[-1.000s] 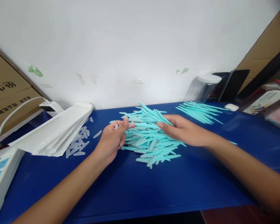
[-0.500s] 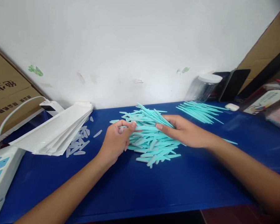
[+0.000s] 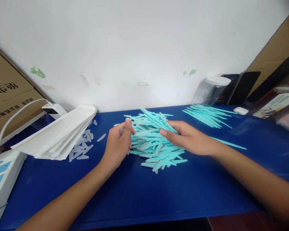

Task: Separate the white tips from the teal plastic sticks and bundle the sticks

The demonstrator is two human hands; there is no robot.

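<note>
In the middle lies a heap of slim, tapered teal sticks (image 3: 159, 154) with pale translucent ends, looking like capped eyebrow razors. My right hand (image 3: 185, 136) is closed round a bundle of these sticks (image 3: 156, 120) at the heap's right side, thumb on top, their tips pointing up and left. My left hand (image 3: 119, 139) is curled at the heap's left edge, thumb raised against the bent forefinger. A small translucent piece (image 3: 121, 131), like one of the loose caps, shows partly inside its fingers. Loose translucent caps (image 3: 80, 149) are scattered to the left.
White paper-like sleeves (image 3: 60, 133) lie left, near a white power strip (image 3: 4, 179) and a cabled device (image 3: 54, 109). More teal sticks (image 3: 207, 115) fan out at back right, before a clear jar (image 3: 213, 91). One stick (image 3: 231, 143) lies beyond my right wrist.
My left hand has drawn slightly left from the bundle, its thumb now more upright. My right hand keeps the bundle and sits a little lower, uncovering more of the lone stick behind its wrist.
</note>
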